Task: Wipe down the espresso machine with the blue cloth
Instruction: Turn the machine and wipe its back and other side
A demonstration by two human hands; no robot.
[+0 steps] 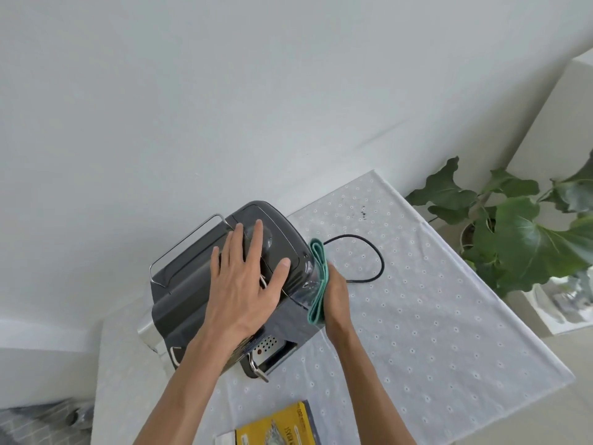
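A dark grey espresso machine stands on a table with a white eyelet tablecloth. My left hand lies flat on the machine's top with its fingers spread and straight. My right hand presses a folded blue-green cloth against the machine's right side wall. The cloth shows edge-on between that hand and the machine, and the fingers of my right hand are hidden behind it.
The machine's black power cord loops on the tablecloth to the right. A yellow book lies at the table's near edge. A leafy potted plant stands off the table's right side. A white wall rises behind.
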